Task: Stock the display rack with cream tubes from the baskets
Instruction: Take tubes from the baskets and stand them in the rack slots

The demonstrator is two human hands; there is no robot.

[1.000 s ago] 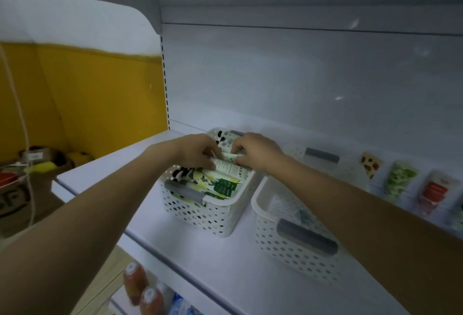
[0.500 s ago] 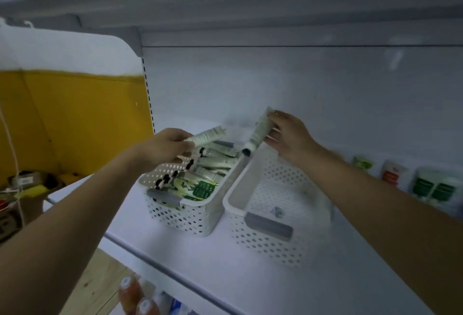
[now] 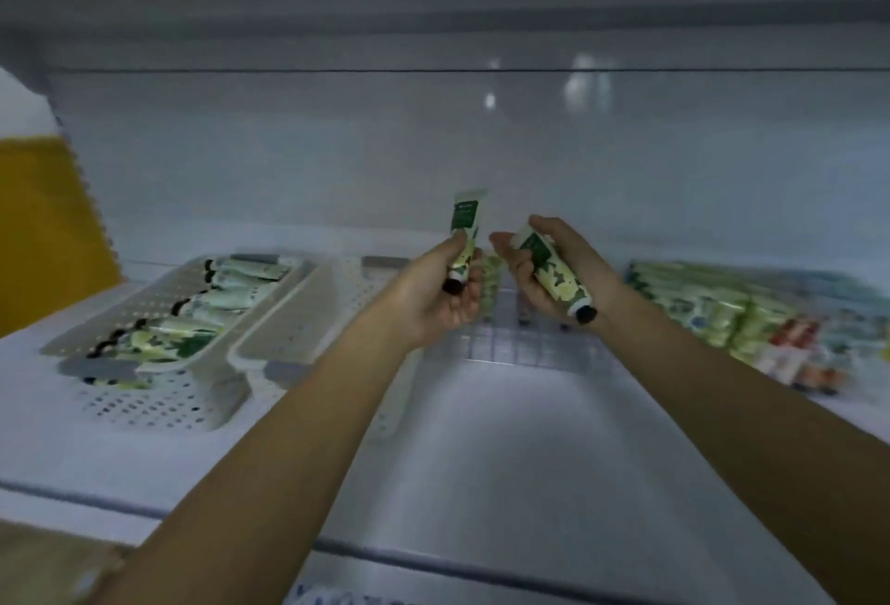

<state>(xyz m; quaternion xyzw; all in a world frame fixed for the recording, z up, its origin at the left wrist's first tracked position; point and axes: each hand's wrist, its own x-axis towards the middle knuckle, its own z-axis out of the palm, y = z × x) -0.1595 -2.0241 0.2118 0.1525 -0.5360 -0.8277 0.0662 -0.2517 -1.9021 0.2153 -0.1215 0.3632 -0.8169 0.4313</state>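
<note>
- Your left hand (image 3: 433,301) grips one cream tube (image 3: 466,233) upright, cap down, at frame centre.
- Your right hand (image 3: 595,269) holds a second tube (image 3: 554,274) slanted, cap toward lower right.
- The display rack (image 3: 505,346) lies just below both hands; the right one seems nearer to the stocked rows (image 3: 698,310).

Hands: two, the left hand (image 3: 433,301) and the right hand (image 3: 580,257).
Tubes held: two. The left hand holds the upright tube (image 3: 466,231). The right hand holds the slanted tube (image 3: 554,277).
Black caps on held tubes: two, one each.
Baskets: two white ones, side by side near the left edge of the shelf (image 3: 505,450): the left basket (image 3: 159,404) and the right basket (image 3: 298,330).
Tubes in the left basket: at least six black caps show; the rest are too blurry to count.
Display rack (image 3: 510,346): one, at the back edge.
Rack tubes (image 3: 722,310): many, near the right edge, too blurry to count.
</note>
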